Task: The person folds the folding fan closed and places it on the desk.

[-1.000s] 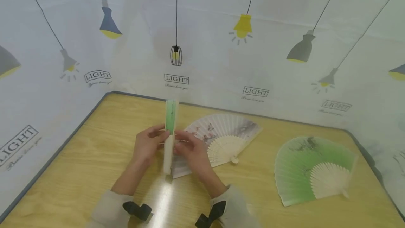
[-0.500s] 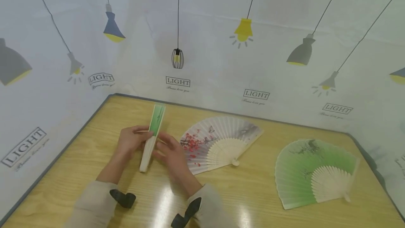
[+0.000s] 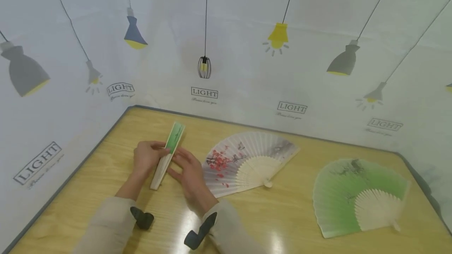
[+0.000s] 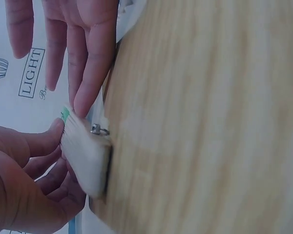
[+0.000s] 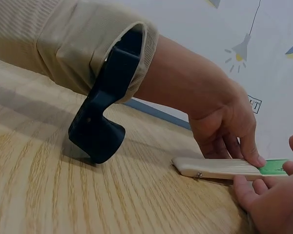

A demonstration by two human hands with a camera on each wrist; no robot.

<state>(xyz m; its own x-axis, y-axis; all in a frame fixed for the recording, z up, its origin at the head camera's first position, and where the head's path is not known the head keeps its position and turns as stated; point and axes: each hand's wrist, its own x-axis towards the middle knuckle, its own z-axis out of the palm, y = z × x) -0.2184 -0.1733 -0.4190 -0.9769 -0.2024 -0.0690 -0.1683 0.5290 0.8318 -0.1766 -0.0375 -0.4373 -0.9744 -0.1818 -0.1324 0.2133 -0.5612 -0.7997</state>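
Observation:
A folded hand fan, green at its far end with pale bamboo ribs at the near end, lies slanted at the table's left part. My left hand holds it from the left, thumb on top and fingers along its side. On the other side, my right hand has its fingers stretched out, fingertips right at the fan's edge. In the left wrist view those right fingers look nearly straight. A small metal pivot shows at the ribs' near end.
Right of my hands lies a spread fan with red blossoms. Farther right is a spread green fan. The wooden table meets a white cloth backdrop printed with lamps. Black wrist mounts sit on my sleeves.
The folded fan went from nearly upright to lying low and slanted, moving left with both hands. The blossom fan, partly covered before, now shows more fully. The view shifted slightly.

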